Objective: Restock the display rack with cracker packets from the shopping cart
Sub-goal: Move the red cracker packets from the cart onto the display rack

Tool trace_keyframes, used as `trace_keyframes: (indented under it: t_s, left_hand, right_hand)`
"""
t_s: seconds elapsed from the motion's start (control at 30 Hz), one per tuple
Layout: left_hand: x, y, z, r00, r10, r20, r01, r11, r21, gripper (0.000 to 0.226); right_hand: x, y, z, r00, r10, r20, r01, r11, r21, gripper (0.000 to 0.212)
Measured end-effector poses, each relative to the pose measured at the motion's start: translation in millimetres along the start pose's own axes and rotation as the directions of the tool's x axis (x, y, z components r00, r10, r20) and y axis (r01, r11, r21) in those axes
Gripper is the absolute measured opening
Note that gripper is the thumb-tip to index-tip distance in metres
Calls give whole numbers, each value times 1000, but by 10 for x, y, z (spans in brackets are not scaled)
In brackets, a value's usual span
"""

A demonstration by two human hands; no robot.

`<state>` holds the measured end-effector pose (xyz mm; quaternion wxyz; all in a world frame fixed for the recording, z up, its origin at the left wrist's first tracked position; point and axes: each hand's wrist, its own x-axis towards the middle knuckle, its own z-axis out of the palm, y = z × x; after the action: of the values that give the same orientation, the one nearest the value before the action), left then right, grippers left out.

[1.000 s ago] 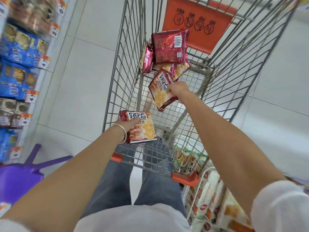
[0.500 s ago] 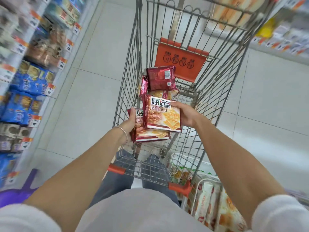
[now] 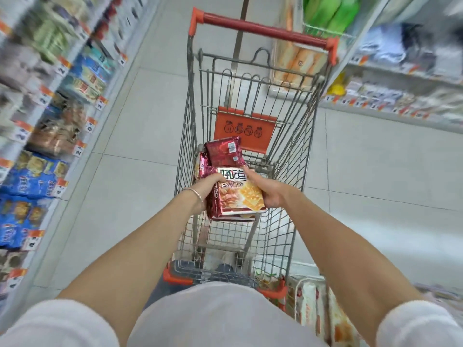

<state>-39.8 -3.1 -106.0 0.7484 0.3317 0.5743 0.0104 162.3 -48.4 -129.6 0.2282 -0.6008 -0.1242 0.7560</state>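
Observation:
Two red cracker packets (image 3: 238, 194) are stacked face up above the wire shopping cart (image 3: 298, 171). My left hand (image 3: 206, 189), with a bangle at the wrist, grips the stack's left side. My right hand (image 3: 268, 190) holds its right edge, fingers on the top packet. More red packets (image 3: 224, 154) lie further in the cart, one showing its barcode back. The display rack (image 3: 37, 151) runs along the left, with blue and brown snack bags and orange price tags, blurred.
The cart's red handle (image 3: 263, 30) is at the far end, an orange sign (image 3: 244, 128) inside it. Another shelf (image 3: 400, 91) lines the right side. Packaged goods (image 3: 320, 311) sit at the lower right beside the cart. Grey tiled floor (image 3: 135, 171) lies between cart and left rack.
My right hand lifted a packet from the cart and laid it on the one in my left hand. The view has tilted up, showing more of the aisle.

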Motion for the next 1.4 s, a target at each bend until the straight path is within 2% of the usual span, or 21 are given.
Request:
trace_keyframes:
  t_s: [0.07,0.1,0.13,0.23,0.3,0.4,0.43,0.47,0.5,0.53,0.6,0.63,0.77,0.83,0.9,0.97,1.1,1.2,1.3,1.4]
  left_hand:
    - [361,-131,-102,999,28,47,-31,998,55,102]
    - [326,-96,-72,996,38,77,-45,995,90,116]
    - [257,-44,-50,993,61,99,-73,990,124,120]
    - [-373,221,152,981,156,119,-182,948,261,108]
    - [-581,367,225,970,199,142,-235,918,318,115]
    - [-829,524,314,931,246,271,-336,869,364,115]
    - [-922,567,350,918,238,316,-353,856,378,106]
    - [-1080,610,386,900,246,360,-385,837,390,83]
    - [-1227,660,429,872,256,417,-423,821,382,56]
    - [-1320,698,467,849,266,457,-456,805,379,49]
    - [-1508,764,605,806,262,530,-515,751,413,80]
    - [-1586,783,704,775,265,573,-554,722,415,89]
    - [-2398,678,1207,645,174,744,-638,659,399,36]
    - [-2769,588,1541,572,135,809,-678,634,373,23]
    - [-3110,473,1890,490,92,867,-720,604,342,22]
    - [-3486,331,2240,415,52,908,-761,567,315,26]
    - [-4282,68,2937,294,-37,955,-827,490,274,14]
    - [-4838,-72,3434,206,-97,974,-864,448,228,15]
    - [-5269,-174,3928,116,-90,989,-910,389,142,24]
    - [-5472,-233,4403,56,-5,998,-960,275,56,69]
  right_hand:
    - [-140,29,40,1000,-24,-2,24,1000,12,57]
    - [-217,54,43,999,-38,-14,38,999,19,55]
    - [-312,77,54,998,-54,-28,55,998,27,50]
    - [-641,141,97,990,-116,-80,123,989,78,37]
    - [-894,169,154,973,-181,-141,197,974,110,39]
    - [-1375,232,345,919,-291,-267,337,930,148,42]
    - [-1536,274,419,895,-322,-309,381,912,151,44]
    - [-1703,326,498,867,-351,-354,422,894,149,48]
    - [-1873,383,583,835,-374,-404,463,874,148,55]
    - [-2051,447,672,800,-391,-455,500,854,145,61]
    - [-2447,570,873,722,-415,-554,565,816,125,63]
    - [-2665,642,980,682,-424,-596,595,796,114,58]
    - [-3622,1022,1314,507,-383,-772,657,751,59,38]
    - [-4102,1261,1451,405,-344,-847,670,742,19,46]
    - [-4563,1517,1588,316,-307,-898,692,722,-3,62]
    - [-5005,1790,1716,238,-270,-933,718,696,-18,69]
    - [-5835,2321,1878,80,-196,-977,772,633,-64,60]
    - [-6419,2618,1931,-36,-158,-987,792,597,-124,40]
    - [-6942,2817,1894,-147,-141,-979,795,573,-202,29]
    - [-7319,2968,1720,-242,-137,-961,783,557,-276,22]
